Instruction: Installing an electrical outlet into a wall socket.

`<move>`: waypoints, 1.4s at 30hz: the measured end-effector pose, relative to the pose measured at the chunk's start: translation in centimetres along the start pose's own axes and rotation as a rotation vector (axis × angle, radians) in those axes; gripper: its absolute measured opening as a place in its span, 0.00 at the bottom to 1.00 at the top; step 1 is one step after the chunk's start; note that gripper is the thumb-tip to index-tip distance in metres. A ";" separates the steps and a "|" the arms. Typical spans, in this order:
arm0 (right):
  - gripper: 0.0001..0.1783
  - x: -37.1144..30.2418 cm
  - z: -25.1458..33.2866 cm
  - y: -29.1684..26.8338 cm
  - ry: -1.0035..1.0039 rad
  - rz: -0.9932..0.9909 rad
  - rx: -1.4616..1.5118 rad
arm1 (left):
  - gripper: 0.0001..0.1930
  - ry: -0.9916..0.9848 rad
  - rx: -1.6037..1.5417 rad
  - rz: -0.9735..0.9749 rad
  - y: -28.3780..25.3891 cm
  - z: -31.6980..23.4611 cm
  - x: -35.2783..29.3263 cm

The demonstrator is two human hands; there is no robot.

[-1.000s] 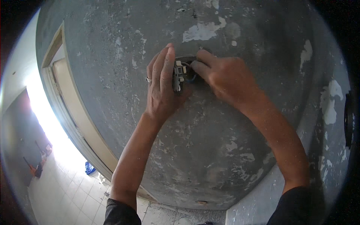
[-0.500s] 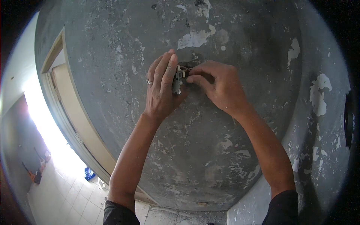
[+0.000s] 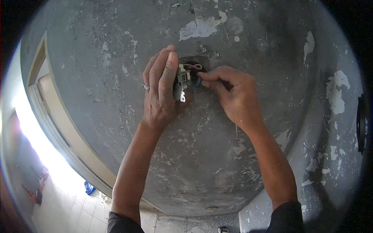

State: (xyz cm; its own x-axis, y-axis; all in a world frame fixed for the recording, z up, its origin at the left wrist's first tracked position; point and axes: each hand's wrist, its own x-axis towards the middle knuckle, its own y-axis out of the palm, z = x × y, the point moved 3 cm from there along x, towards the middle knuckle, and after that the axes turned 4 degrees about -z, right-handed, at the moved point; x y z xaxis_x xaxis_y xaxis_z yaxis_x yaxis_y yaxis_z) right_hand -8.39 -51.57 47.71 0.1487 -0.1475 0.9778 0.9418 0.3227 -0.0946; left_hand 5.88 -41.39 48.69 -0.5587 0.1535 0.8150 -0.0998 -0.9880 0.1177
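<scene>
In my left hand point(image 3: 160, 87), a wall socket or switch insert point(image 3: 181, 83) with a pale metal mounting frame is held on edge; I cannot tell which kind it is. The hand's fingers lie along the insert's left side, with a ring on one of them. Behind the insert is a round dark wall hole point(image 3: 202, 66), and a light-coloured wire point(image 3: 194, 66) loops out of it. My right hand point(image 3: 237, 91) pinches a blue wire point(image 3: 198, 82) between thumb and forefinger, just right of the insert. The fingertips partly cover the wire's end.
The grey wall point(image 3: 217, 155) has peeling white patches. At left stands a door frame point(image 3: 70, 143) beside a bright opening, with a blue bag-like thing point(image 3: 89, 188) on the tiled floor point(image 3: 91, 217). A black round object point(image 3: 362, 124) is at the right wall.
My right fingers have drawn slightly away from the insert, and the blue wire and looped light wire now show. The insert has turned a little in my left hand. The whole view has shifted slightly.
</scene>
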 end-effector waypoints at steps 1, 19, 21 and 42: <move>0.08 0.0 0.2 0.0 -0.023 -0.036 -0.001 | 0.46 0.000 -0.008 0.000 0.0 0.2 -0.1; 0.05 0.0 1.4 0.8 0.246 0.018 -0.243 | 0.45 0.057 -0.060 -0.024 0.3 -0.4 -0.4; 0.06 -0.4 1.5 1.4 0.199 -0.015 -0.292 | 0.48 0.083 -0.020 0.024 0.1 -0.1 -0.5; 0.17 -1.1 2.4 1.3 -0.151 -0.099 -0.224 | 0.51 -0.048 -0.117 0.061 -1.2 0.0 -0.7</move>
State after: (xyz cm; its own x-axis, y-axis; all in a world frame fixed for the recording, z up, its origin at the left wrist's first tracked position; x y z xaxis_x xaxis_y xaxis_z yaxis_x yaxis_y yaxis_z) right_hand -8.00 -48.77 46.91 0.0220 -0.0211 0.9995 0.9951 0.0971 -0.0199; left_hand 6.36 -40.31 48.02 -0.5266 0.0896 0.8454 -0.1640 -0.9865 0.0024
